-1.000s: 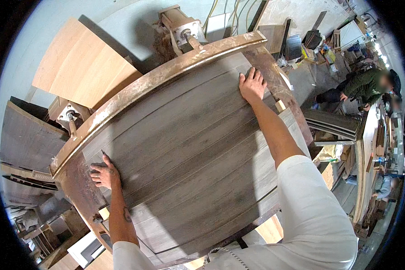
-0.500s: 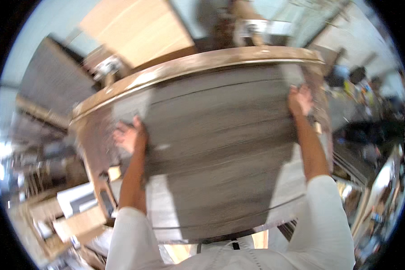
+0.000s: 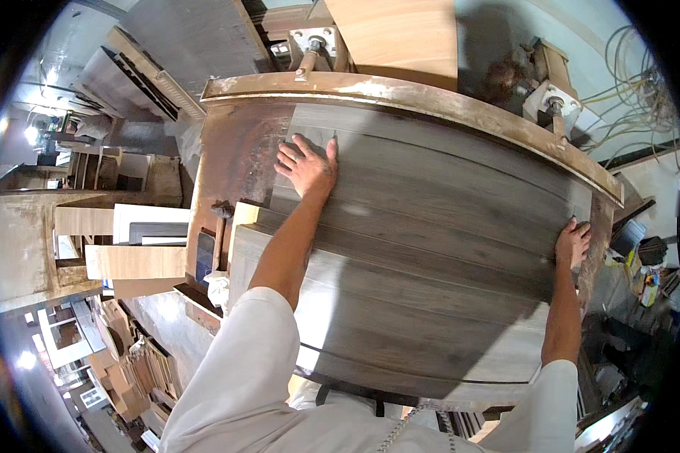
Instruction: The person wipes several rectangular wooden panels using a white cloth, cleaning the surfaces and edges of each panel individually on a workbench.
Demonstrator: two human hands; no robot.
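Note:
Grey wood-grain boards lie across a brown worktable in front of me, their surfaces crossed by dark lengthwise seams. My left hand rests on the far left end of the boards, fingers spread and thumb apart, with nothing in it. At the right end, my right hand lies against the boards' edge, its fingers stretched out and slightly bent. Beyond both hands runs a raised brown metal bar along the far side of the table. My forearms cast dark shadows over the boards.
Pneumatic cylinders with metal rods meet the bar from behind. A hammer and a dark phone-like rectangle lie at the table's left side. Wooden offcuts stick out farther left. Coiled hoses hang at far right.
The view has swung to the left and the blur has cleared, so table and boards sit farther right. Both hands remain at the two ends of the boards.

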